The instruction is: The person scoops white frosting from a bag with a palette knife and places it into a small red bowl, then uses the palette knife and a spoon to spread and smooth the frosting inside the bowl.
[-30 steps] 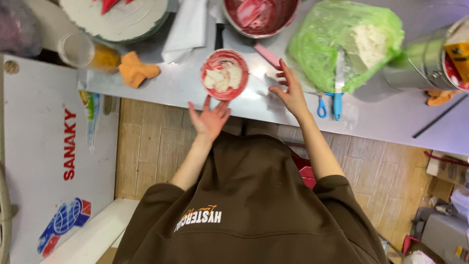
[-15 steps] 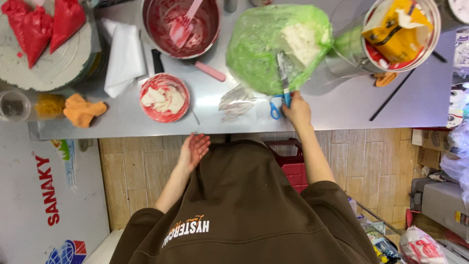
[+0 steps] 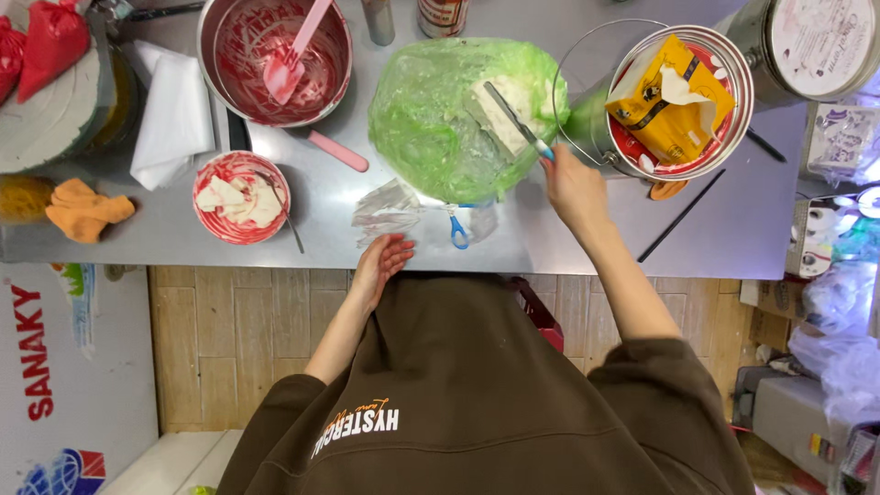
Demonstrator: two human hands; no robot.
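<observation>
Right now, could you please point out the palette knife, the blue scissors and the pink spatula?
palette knife (image 3: 510, 112), head view, middle of the blade.
blue scissors (image 3: 456, 229), head view, on a handle loop.
pink spatula (image 3: 295, 50), head view, on the handle above the blade.

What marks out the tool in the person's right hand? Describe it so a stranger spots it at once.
Start at the steel counter and find the big green-smeared plastic bag at its middle. Across the bag's right part lies a flat metal-bladed spatula with a blue handle, gripped by the right hand. The pink spatula stands in the red-smeared bowl instead.

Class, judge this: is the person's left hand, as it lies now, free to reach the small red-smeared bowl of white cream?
Probably yes. The left hand rests open at the counter edge, and bare steel lies between it and the small bowl; only a thin utensil leans there.
</observation>
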